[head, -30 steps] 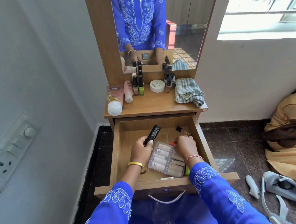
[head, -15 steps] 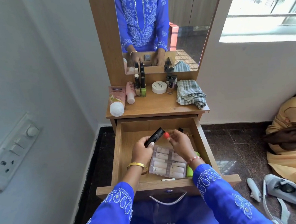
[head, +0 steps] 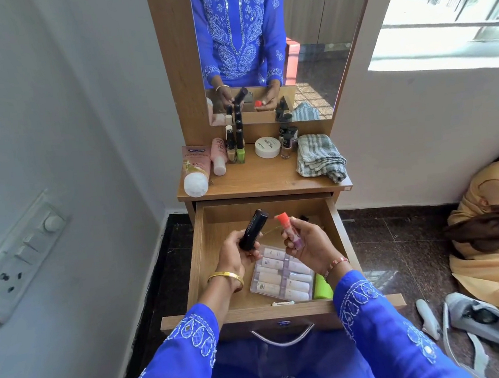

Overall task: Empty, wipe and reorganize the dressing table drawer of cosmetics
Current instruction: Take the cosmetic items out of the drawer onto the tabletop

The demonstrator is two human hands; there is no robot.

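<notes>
holding a black tube [head: 252, 229] in curled fingers, the left hand [head: 238, 252] is raised over the open drawer [head: 205, 254], the tube tilted with its far end pointing up and away; the right hand [head: 310, 245] pinches a small bottle with an orange-red cap [head: 289, 230] between thumb and fingers, cap uppermost, just beside the tube but not touching it

both items are lifted clear of the drawer floor. below the hands, in the near right part of the drawer, lies a clear packet of pale sample tubes [head: 281, 278] in rows, with a bright green item [head: 322, 287] against its right side by the drawer wall. a dark object at the drawer's far right corner is mostly hidden behind the right hand, and i cannot tell what it is

on the tabletop [head: 259, 181] above: a pink lotion tube [head: 195, 169] lying on its side with its white cap toward the viewer, a smaller pink tube [head: 218, 156] next to it, nail polish bottles [head: 235, 147] standing upright, a round white jar [head: 267, 147], small dark-capped bottles [head: 288, 142], and a folded checked cloth [head: 320, 157] at the right. the mirror [head: 274, 46] reflects both hands and what they hold
</notes>
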